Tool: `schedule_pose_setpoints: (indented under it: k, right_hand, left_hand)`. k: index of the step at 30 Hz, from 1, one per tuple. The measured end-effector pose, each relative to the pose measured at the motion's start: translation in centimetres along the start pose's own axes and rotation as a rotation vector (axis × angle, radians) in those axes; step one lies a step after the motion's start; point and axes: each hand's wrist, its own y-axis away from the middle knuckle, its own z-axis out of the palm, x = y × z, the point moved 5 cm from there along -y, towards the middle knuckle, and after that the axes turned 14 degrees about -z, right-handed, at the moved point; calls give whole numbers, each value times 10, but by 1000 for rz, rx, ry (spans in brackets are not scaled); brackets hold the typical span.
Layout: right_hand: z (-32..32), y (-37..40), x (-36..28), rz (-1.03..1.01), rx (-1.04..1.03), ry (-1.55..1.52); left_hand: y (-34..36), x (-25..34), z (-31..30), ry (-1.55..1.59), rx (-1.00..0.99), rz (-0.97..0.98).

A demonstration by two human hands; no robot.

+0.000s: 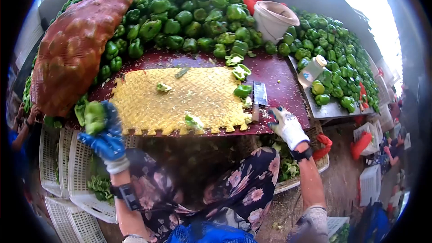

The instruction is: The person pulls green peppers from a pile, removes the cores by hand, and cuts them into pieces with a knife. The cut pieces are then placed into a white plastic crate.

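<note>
My left hand (108,137), in a blue-coated glove, holds a green bell pepper (95,117) at the left front corner of the table, above a white crate. My right hand (288,127), in a white glove with dark fingertips, has its fingers spread at the table's front edge and holds nothing. Just left of it lies a cleaver (260,94), handle toward me, apart from the fingers. A yellow foam mat (175,101) covers the middle of the dark red table (288,85). Pepper scraps (194,122) and cut pepper pieces (241,72) lie on and beside the mat.
Green peppers (189,13) are heaped along the back. A full red mesh sack (74,49) leans at left. A white bucket (273,20) and a jar (312,70) stand at right. Crates (78,180) flank my knees; other people (396,146) are at the edges.
</note>
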Motion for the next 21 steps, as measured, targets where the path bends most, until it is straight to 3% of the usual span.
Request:
schedule_pose_setpoints:
  k: [2,5,6,7,8,10,12,13,14,16,17,18,20,21]
  right_hand:
    - [12,-31,5,74,165,-92]
    - [39,-99,8,94,135,-273]
    - [58,-117,12,69,181,-261]
    - [65,-131,10,159,128,-289]
    - [56,-138,-5,122,53,-230]
    - [57,-150,-9,173,-35,-225]
    - [46,-154,-14,265,-84,-315]
    - [47,-155,-15,358,-134,-405]
    - [62,-160,-3,319,-155,-398]
    - [28,-143,-32,505,-33,-762]
    - [80,-154,1,396,165,-882]
    - [71,-150,-10,407,322,-1055]
    - [80,-150,-32,310,454,-1529]
    - [86,-155,-47,279,454,-1590]
  left_hand:
    - [1,-8,-2,127,271,-65]
    - [-16,-60,-1,61,203,-306]
    - [-19,-76,-15,-117,263,-212]
    - [-25,-96,-24,-61,292,-347]
    - [-29,-114,-31,-5,324,-483]
    - [-27,-145,-42,-25,336,-588]
    - [-9,-165,-38,-388,466,-617]
    - [-4,-174,-46,-385,445,-651]
    - [1,-181,-53,-382,427,-684]
    - [4,-189,-51,-470,453,-668]
    - [1,-190,-43,-489,435,-658]
    - [-2,-193,-43,-511,425,-634]
    - [-6,-196,-37,-524,388,-619]
    - [-8,-199,-38,-496,383,-643]
